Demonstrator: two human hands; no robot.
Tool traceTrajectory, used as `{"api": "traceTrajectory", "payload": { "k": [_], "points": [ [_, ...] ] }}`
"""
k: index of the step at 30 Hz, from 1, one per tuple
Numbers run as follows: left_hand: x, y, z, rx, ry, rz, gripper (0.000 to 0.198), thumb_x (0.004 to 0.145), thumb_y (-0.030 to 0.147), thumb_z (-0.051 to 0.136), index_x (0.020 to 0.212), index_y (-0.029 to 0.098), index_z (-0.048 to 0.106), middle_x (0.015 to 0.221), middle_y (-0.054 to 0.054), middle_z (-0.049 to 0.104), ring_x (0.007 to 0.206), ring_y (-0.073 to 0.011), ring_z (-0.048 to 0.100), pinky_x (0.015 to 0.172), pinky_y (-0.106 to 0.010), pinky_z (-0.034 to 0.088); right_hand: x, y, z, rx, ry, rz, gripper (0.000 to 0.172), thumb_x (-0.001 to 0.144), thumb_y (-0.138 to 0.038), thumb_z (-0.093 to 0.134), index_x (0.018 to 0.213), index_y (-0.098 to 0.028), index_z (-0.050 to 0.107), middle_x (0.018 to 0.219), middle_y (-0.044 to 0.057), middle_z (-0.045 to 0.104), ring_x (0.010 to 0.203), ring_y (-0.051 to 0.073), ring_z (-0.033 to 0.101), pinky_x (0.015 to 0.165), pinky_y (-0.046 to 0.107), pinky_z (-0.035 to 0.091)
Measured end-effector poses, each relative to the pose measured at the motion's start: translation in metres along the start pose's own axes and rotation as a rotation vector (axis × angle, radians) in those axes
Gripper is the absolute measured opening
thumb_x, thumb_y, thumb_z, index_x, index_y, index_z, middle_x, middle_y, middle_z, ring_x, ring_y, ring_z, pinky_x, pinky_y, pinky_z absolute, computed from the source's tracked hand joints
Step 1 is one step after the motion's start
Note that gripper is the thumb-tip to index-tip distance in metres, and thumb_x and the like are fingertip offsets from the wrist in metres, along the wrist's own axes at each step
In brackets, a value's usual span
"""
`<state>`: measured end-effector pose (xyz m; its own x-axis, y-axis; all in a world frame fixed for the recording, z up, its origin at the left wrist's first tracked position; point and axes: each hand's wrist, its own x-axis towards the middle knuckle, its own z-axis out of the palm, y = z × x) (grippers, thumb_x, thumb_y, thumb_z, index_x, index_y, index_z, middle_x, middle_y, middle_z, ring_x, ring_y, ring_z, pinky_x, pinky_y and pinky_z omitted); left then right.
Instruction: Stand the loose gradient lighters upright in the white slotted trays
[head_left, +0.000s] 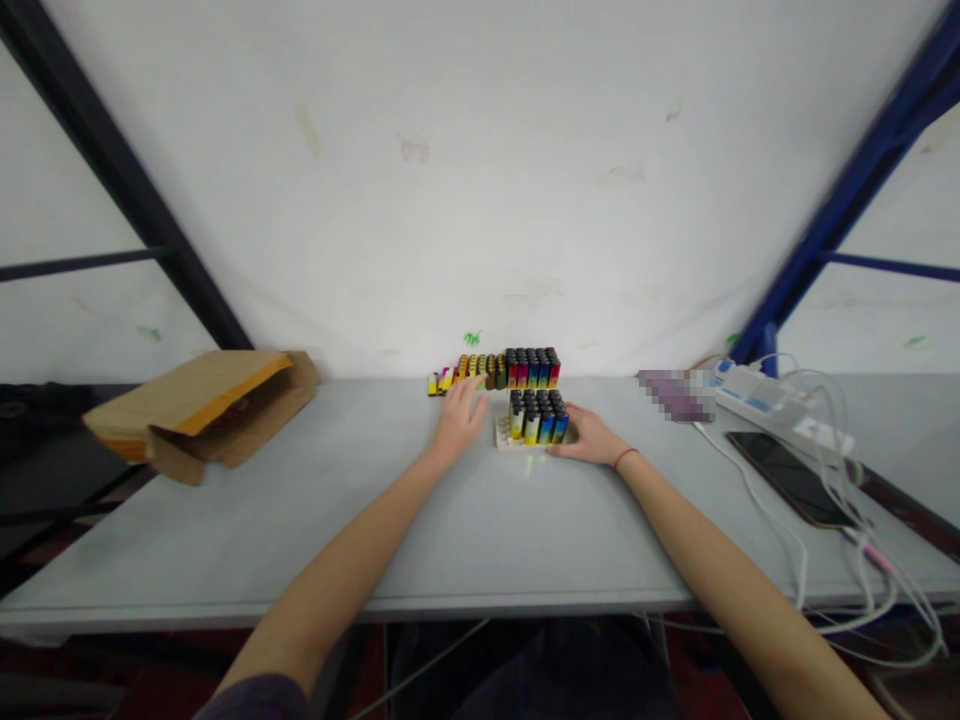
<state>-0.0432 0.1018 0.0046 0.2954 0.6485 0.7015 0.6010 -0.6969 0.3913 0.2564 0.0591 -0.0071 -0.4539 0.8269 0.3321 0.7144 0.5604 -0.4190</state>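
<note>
A white tray (504, 440) stands on the table in front of me. Upright lighters (538, 420) with black tops and yellow, white and blue bodies fill most of it; its left end shows bare holes. My right hand (589, 437) grips the tray's right end, thumb at the front and fingers behind. My left hand (457, 415) is left of the tray with fingers stretched out and thumb apart, holding nothing that I can see. Its fingertips are close to a back row of yellow-and-dark lighters (480, 370). Red, green and blue lighters (532, 368) stand beside that row.
An opened brown paper bag (217, 400) lies at the left. On the right are a white power strip (780, 405), a phone (787, 478), a purple, partly blurred-out flat object (675, 396) and loose white cables (757, 500). A wall rises behind the table (525, 550).
</note>
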Motion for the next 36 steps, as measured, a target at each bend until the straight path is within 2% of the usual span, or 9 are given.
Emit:
{"api": "traceTrajectory", "payload": {
  "k": [3, 6, 10, 18, 23, 26, 30, 33, 36],
  "points": [
    [0.011, -0.043, -0.008, 0.158, 0.057, -0.165, 0.047, 0.100, 0.030, 0.039, 0.143, 0.017, 0.053, 0.144, -0.017, 0.058, 0.137, -0.0290, 0.050, 0.120, -0.049, 0.035, 0.000, 0.001, 0.001, 0.000, 0.006, 0.004, 0.065, 0.077, -0.057, 0.077, 0.128, -0.019, 0.066, 0.130, 0.014, 0.070, 0.126, 0.039, 0.060, 0.110, 0.056, 0.047],
    [0.015, -0.080, -0.015, 0.284, -0.133, -0.225, 0.048, 0.100, 0.034, 0.041, 0.144, 0.019, 0.054, 0.153, -0.014, 0.053, 0.142, -0.0294, 0.046, 0.121, -0.050, 0.035, 0.000, 0.003, 0.003, -0.002, 0.033, 0.018, 0.068, 0.074, -0.058, 0.079, 0.129, -0.020, 0.066, 0.132, 0.014, 0.069, 0.128, 0.040, 0.059, 0.111, 0.057, 0.046],
    [0.018, -0.105, -0.018, 0.352, -0.296, -0.238, 0.050, 0.103, 0.038, 0.034, 0.143, 0.018, 0.055, 0.149, -0.013, 0.057, 0.138, -0.0268, 0.052, 0.119, -0.047, 0.039, 0.000, 0.005, 0.004, -0.007, 0.018, 0.020, 0.068, 0.075, -0.058, 0.078, 0.130, -0.020, 0.066, 0.131, 0.014, 0.069, 0.128, 0.040, 0.060, 0.112, 0.057, 0.045],
    [0.027, -0.117, -0.015, 0.381, -0.334, -0.151, 0.054, 0.100, 0.042, 0.036, 0.140, 0.012, 0.058, 0.149, -0.017, 0.057, 0.142, -0.0285, 0.048, 0.123, -0.047, 0.033, 0.000, 0.003, 0.003, -0.030, -0.001, 0.025, 0.069, 0.076, -0.058, 0.076, 0.131, -0.018, 0.065, 0.131, 0.016, 0.069, 0.128, 0.039, 0.060, 0.114, 0.057, 0.043],
    [0.018, -0.118, -0.016, 0.436, -0.312, -0.178, 0.056, 0.098, 0.049, 0.044, 0.144, 0.020, 0.057, 0.146, -0.015, 0.059, 0.137, -0.0317, 0.052, 0.118, -0.049, 0.038, 0.000, 0.002, 0.003, -0.019, 0.017, 0.030, 0.067, 0.075, -0.058, 0.076, 0.129, -0.019, 0.065, 0.130, 0.016, 0.070, 0.126, 0.040, 0.061, 0.112, 0.059, 0.044],
    [0.017, -0.116, -0.015, 0.422, -0.328, -0.182, 0.055, 0.098, 0.049, 0.047, 0.146, 0.024, 0.055, 0.155, -0.012, 0.052, 0.145, -0.0321, 0.044, 0.120, -0.050, 0.035, 0.000, 0.002, 0.004, -0.020, 0.017, 0.030, 0.068, 0.075, -0.058, 0.076, 0.129, -0.018, 0.065, 0.133, 0.016, 0.069, 0.129, 0.041, 0.059, 0.113, 0.060, 0.043],
    [0.021, -0.114, -0.012, 0.380, -0.388, -0.220, 0.055, 0.099, 0.048, 0.044, 0.145, 0.018, 0.054, 0.159, -0.014, 0.047, 0.146, -0.0306, 0.044, 0.120, -0.048, 0.035, 0.000, 0.003, 0.004, -0.022, 0.018, 0.028, 0.068, 0.075, -0.057, 0.077, 0.130, -0.018, 0.065, 0.133, 0.016, 0.069, 0.130, 0.040, 0.058, 0.115, 0.059, 0.042],
    [0.023, -0.115, -0.011, 0.374, -0.341, -0.208, 0.056, 0.097, 0.047, 0.048, 0.140, 0.012, 0.056, 0.154, -0.019, 0.051, 0.141, -0.0310, 0.049, 0.120, -0.046, 0.037, 0.000, 0.003, 0.004, -0.019, 0.026, 0.033, 0.069, 0.074, -0.058, 0.078, 0.130, -0.019, 0.066, 0.132, 0.015, 0.069, 0.129, 0.040, 0.059, 0.114, 0.058, 0.044],
    [0.022, -0.116, -0.010, 0.383, -0.315, -0.179, 0.056, 0.095, 0.046, 0.050, 0.139, 0.012, 0.055, 0.155, -0.019, 0.050, 0.145, -0.0317, 0.044, 0.121, -0.048, 0.036, 0.000, 0.004, 0.004, -0.018, 0.024, 0.037, 0.071, 0.074, -0.058, 0.078, 0.132, -0.019, 0.065, 0.133, 0.015, 0.068, 0.129, 0.040, 0.060, 0.113, 0.059, 0.045]
  ]
}}
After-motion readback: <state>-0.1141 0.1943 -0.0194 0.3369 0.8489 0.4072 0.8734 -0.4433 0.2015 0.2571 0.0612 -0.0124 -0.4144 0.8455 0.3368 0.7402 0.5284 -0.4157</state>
